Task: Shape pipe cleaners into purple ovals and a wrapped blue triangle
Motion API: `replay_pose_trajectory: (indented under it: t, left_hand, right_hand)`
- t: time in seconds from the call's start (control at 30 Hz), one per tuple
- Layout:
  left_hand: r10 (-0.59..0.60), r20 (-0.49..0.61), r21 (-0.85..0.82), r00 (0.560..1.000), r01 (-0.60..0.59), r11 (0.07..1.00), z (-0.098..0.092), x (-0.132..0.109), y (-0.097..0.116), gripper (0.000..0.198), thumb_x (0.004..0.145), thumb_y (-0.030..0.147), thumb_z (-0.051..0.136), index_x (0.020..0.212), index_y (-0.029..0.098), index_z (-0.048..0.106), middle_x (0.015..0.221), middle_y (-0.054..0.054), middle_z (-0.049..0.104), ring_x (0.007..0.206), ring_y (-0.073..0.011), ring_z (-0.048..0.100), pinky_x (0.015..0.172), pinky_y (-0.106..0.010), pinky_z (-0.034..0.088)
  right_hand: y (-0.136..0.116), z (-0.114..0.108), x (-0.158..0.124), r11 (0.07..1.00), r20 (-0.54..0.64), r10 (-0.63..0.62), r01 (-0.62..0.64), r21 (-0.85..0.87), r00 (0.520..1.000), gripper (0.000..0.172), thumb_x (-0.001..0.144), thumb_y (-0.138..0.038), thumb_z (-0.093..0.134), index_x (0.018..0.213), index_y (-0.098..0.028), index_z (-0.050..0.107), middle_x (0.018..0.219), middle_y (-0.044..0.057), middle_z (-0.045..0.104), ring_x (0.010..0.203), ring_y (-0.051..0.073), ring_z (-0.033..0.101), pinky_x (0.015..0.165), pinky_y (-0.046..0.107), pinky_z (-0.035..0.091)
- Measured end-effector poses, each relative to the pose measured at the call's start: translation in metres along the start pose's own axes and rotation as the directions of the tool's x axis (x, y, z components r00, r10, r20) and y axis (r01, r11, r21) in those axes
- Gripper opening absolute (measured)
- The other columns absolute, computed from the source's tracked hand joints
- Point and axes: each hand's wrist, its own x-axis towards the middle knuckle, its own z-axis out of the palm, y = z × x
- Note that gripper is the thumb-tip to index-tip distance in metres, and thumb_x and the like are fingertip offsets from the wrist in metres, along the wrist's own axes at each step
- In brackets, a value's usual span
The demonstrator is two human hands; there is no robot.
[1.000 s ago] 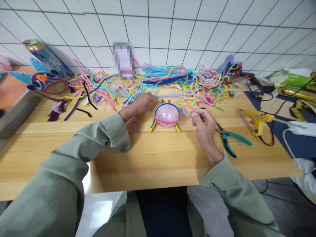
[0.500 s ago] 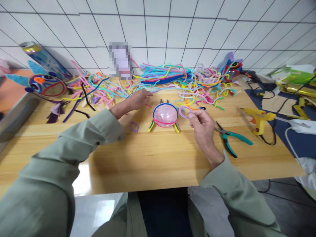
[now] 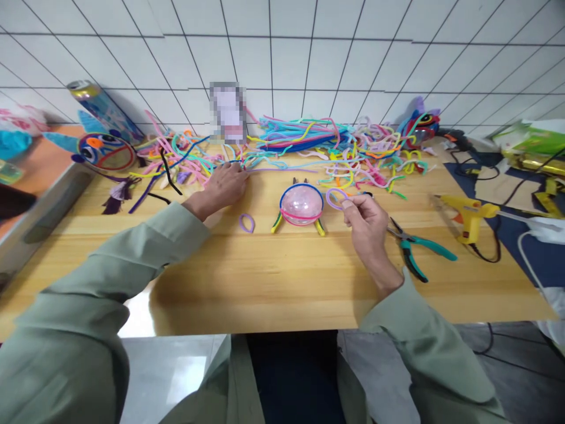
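Note:
My right hand point(image 3: 368, 221) pinches a small purple pipe-cleaner loop point(image 3: 336, 199) above the table, right of the clear dome. The clear dome point(image 3: 302, 205) has a blue and a pink band around it and rests over pliers with yellow handles point(image 3: 320, 227). My left hand point(image 3: 225, 185) is at the front of the pipe-cleaner pile, fingers together and bent down. A long purple pipe cleaner point(image 3: 282, 171) runs right from its fingertips, which are partly hidden. Another purple loop point(image 3: 246, 223) lies on the table below that hand.
Loose pipe cleaners point(image 3: 300, 138) line the wall. Teal-handled pliers point(image 3: 415, 247) and a yellow glue gun point(image 3: 470, 218) lie to the right. At the left are a finished fish-like figure point(image 3: 106, 152), a leaning can point(image 3: 103, 112) and a tassel point(image 3: 118, 194). A similar figure point(image 3: 420, 126) stands at the back right.
My left hand has moved left along the pile's front, and the long purple strand now shows beside its fingertips. My right hand keeps its loop in about the same place. The view has shifted slightly.

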Motion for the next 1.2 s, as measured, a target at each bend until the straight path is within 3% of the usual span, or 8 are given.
replay_pose_trajectory:
  t: [0.2,0.3,0.47,0.57,0.67,0.83,1.03,1.2]
  left_hand:
    - [-0.012,-0.283,-0.349,0.959,-0.092,0.933,-0.026,-0.025,0.012,0.032,0.105,0.028,0.053,0.115,0.02,0.082,0.109,-0.014,0.078,0.105,-0.0293,0.07,0.097,-0.045,0.055]
    - [-0.07,-0.253,-0.582,0.965,-0.094,0.808,-0.054,-0.057,0.035,0.028,0.105,0.036,0.06,0.107,0.019,0.082,0.098,-0.009,0.079,0.086,-0.022,0.069,0.081,-0.036,0.055]
    - [-0.073,-0.079,-0.917,0.994,-0.044,0.397,-0.08,-0.106,0.095,0.027,0.104,0.042,0.068,0.109,0.018,0.078,0.088,-0.005,0.076,0.074,-0.0154,0.065,0.067,-0.028,0.053]
    - [-0.026,-0.027,-0.996,0.999,-0.025,0.089,-0.077,-0.112,0.124,0.037,0.1,0.039,0.075,0.131,0.018,0.071,0.082,0.001,0.068,0.068,-0.0129,0.062,0.062,-0.025,0.054]
    - [0.043,-0.028,-0.996,0.999,-0.024,-0.087,-0.07,-0.108,0.139,0.043,0.096,0.041,0.082,0.13,0.019,0.068,0.083,0.003,0.069,0.062,-0.0104,0.06,0.057,-0.022,0.053]
    - [0.097,0.056,-0.98,0.994,0.073,-0.184,-0.059,-0.108,0.146,0.043,0.09,0.055,0.088,0.095,0.016,0.07,0.075,0.0,0.073,0.055,-0.0087,0.059,0.055,-0.022,0.05]
    - [0.005,0.115,-0.946,0.993,0.111,-0.305,-0.047,-0.116,0.154,0.052,0.081,0.064,0.093,0.089,0.018,0.071,0.073,0.0,0.075,0.052,-0.0091,0.057,0.053,-0.023,0.049]
    - [0.0,0.091,-0.945,0.996,0.086,-0.316,-0.034,-0.122,0.163,0.048,0.084,0.061,0.092,0.087,0.017,0.072,0.064,0.002,0.066,0.051,-0.0084,0.052,0.052,-0.022,0.046]
  right_hand:
    - [0.004,0.0,0.002,0.999,0.04,0.039,-0.04,0.016,0.998,0.023,0.09,-0.044,0.076,0.082,-0.024,0.071,0.06,-0.006,0.053,0.054,0.011,0.045,0.053,0.028,0.036]
    - [0.004,-0.002,0.003,0.997,0.087,0.063,-0.067,0.032,0.994,0.019,0.092,-0.043,0.075,0.09,-0.024,0.076,0.061,-0.006,0.055,0.055,0.012,0.047,0.054,0.028,0.039]
    - [-0.004,-0.004,-0.002,0.999,0.218,0.04,-0.045,0.018,0.975,0.024,0.093,-0.047,0.077,0.098,-0.024,0.081,0.067,-0.004,0.063,0.057,0.012,0.051,0.056,0.028,0.044]
    - [-0.012,-0.002,-0.009,0.999,0.337,0.027,-0.04,0.03,0.941,0.024,0.093,-0.046,0.079,0.1,-0.023,0.082,0.072,-0.002,0.069,0.061,0.013,0.056,0.058,0.028,0.046]
    - [-0.02,0.001,-0.02,0.999,0.434,0.012,-0.026,0.026,0.901,0.02,0.096,-0.041,0.077,0.102,-0.022,0.082,0.082,0.0,0.076,0.067,0.013,0.061,0.061,0.028,0.047]
    - [-0.028,0.004,-0.04,1.0,0.477,-0.021,0.02,0.007,0.879,0.023,0.098,-0.037,0.075,0.115,-0.024,0.082,0.082,-0.001,0.071,0.071,0.014,0.062,0.064,0.029,0.049]
    - [-0.027,0.007,-0.056,0.989,0.39,-0.123,0.145,-0.029,0.913,0.035,0.1,-0.032,0.075,0.134,-0.029,0.075,0.102,0.002,0.079,0.081,0.017,0.072,0.072,0.033,0.058]
    - [-0.025,0.01,-0.067,0.996,0.338,-0.076,0.089,-0.025,0.938,0.02,0.1,-0.035,0.076,0.119,-0.028,0.08,0.097,0.003,0.081,0.08,0.019,0.072,0.074,0.035,0.06]
